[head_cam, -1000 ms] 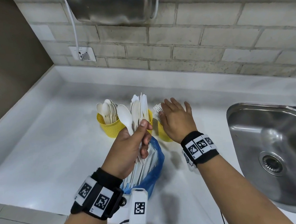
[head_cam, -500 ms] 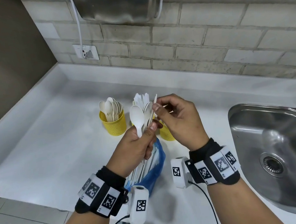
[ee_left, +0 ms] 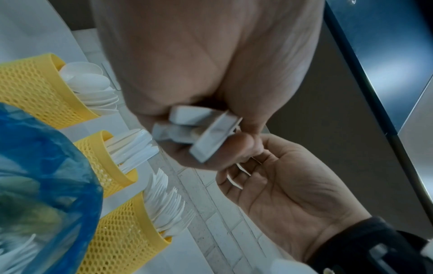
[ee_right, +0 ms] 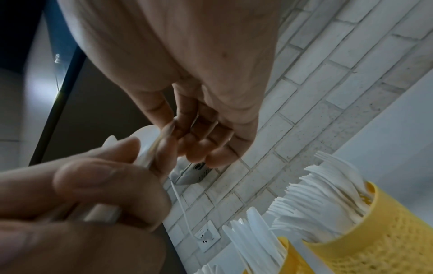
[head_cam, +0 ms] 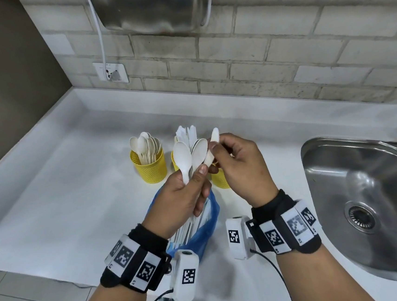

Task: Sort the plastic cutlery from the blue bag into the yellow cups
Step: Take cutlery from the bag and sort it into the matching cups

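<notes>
My left hand (head_cam: 187,192) grips a small bunch of white plastic cutlery, with two spoons (head_cam: 182,156) fanned upward, above the blue bag (head_cam: 200,232) of more cutlery. My right hand (head_cam: 237,163) pinches a white knife (head_cam: 213,146) at the right side of that bunch. Three yellow mesh cups stand behind: the left cup (head_cam: 149,166) holds spoons, the middle cup (ee_left: 110,163) holds knives, and the right cup (ee_left: 131,229) holds forks. In the head view the hands hide most of the middle and right cups. The handle ends (ee_left: 199,129) show under my left palm.
A steel sink (head_cam: 367,197) is sunk into the white counter (head_cam: 64,199) at the right. A brick wall with a socket (head_cam: 111,72) and a steel dispenser (head_cam: 152,6) rises behind. The counter's front edge runs at the lower left, with tiled floor below.
My right hand left the fork cup, came back to the bunch and took hold of a knife, which now stands a little apart from the spoons. The left hand stayed up.
</notes>
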